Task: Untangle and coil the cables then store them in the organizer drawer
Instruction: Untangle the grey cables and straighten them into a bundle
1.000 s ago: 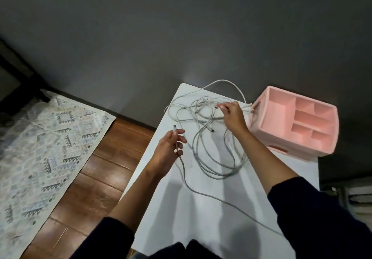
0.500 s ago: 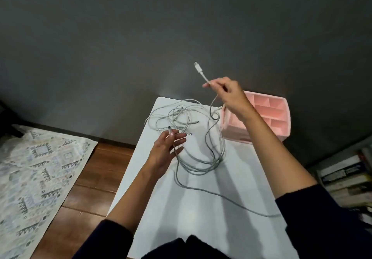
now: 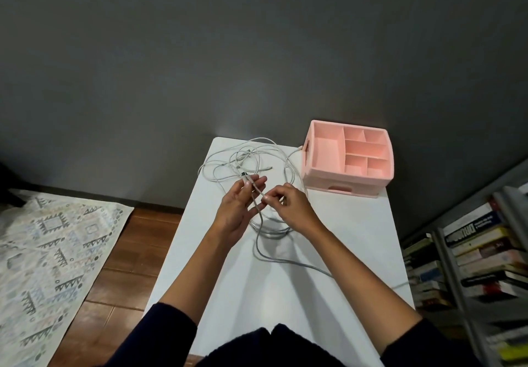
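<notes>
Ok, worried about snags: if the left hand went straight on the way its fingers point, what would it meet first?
Probably the cable tangle lying just beyond the left hand; height above it is unclear.

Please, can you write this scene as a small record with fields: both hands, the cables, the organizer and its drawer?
left hand: fingers straight, the plug end of one cable lies along them
right hand: pinches that same cable beside the left fingers
cables: grey tangle on the white table, not coiled
organizer: pink, at the table's far right corner, top compartments empty
drawer: closed
</notes>
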